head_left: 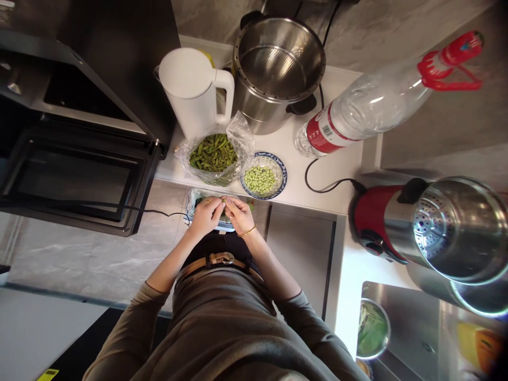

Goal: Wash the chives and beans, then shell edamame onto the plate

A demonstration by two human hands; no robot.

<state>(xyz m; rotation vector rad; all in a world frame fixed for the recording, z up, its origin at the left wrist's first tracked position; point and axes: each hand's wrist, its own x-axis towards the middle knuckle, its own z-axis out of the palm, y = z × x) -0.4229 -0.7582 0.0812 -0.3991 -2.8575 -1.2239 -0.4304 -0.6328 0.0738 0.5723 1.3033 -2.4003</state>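
Note:
My left hand (207, 216) and my right hand (241, 216) meet in front of my waist, fingertips pinched together on a small green edamame pod (223, 201). The fingers cover most of the pod. Beneath them is a small bin (190, 200) with a plastic liner and dark scraps inside, partly hidden by my hands. On the counter just beyond, a clear plastic bag (246, 138) stands open, full of green edamame pods (214, 153). To its right, a blue-patterned plate (283, 172) holds shelled green beans (260, 180).
Behind the bag stand a white pitcher (186, 90) and a steel pot (257, 114). A large plastic bottle (357, 111) and a red-based steel cooker (373, 222) are to the right, near a sink (413, 317) with a bowl (373, 330). An open oven door (75, 180) juts out left.

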